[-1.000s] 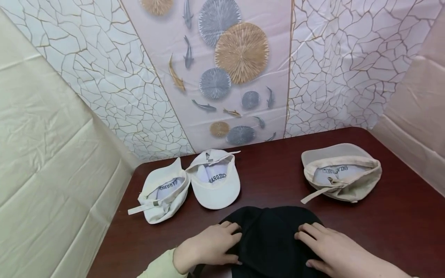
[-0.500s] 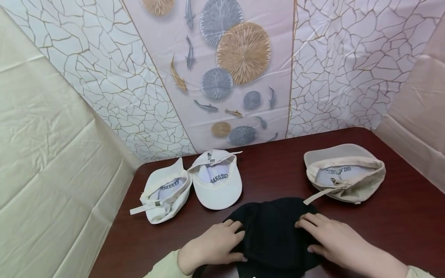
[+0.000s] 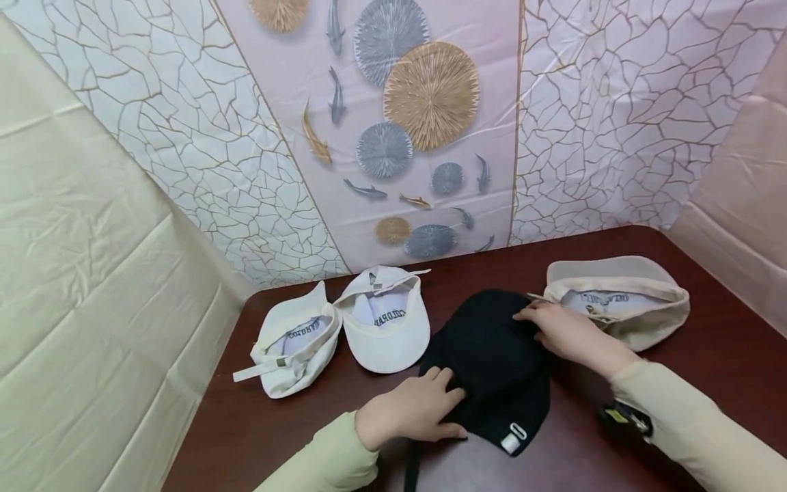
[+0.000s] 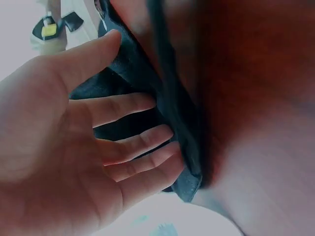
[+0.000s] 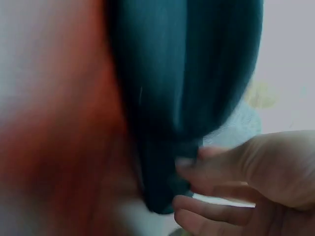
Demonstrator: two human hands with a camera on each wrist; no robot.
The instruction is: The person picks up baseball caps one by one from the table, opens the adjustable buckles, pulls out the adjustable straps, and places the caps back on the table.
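Right hand [image 3: 568, 333] pinches black cap [image 3: 492, 355]; spread left hand [image 3: 415, 408] touches it.

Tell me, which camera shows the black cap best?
The head view: it shows most of the black cap, including its white patch. The left wrist view shows only part, behind the left hand; the right wrist view gives a blurred close-up at the right hand.

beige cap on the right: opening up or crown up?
Opening up. In the head view, the beige cap shows its pale lining and printed lettering inside the rim.
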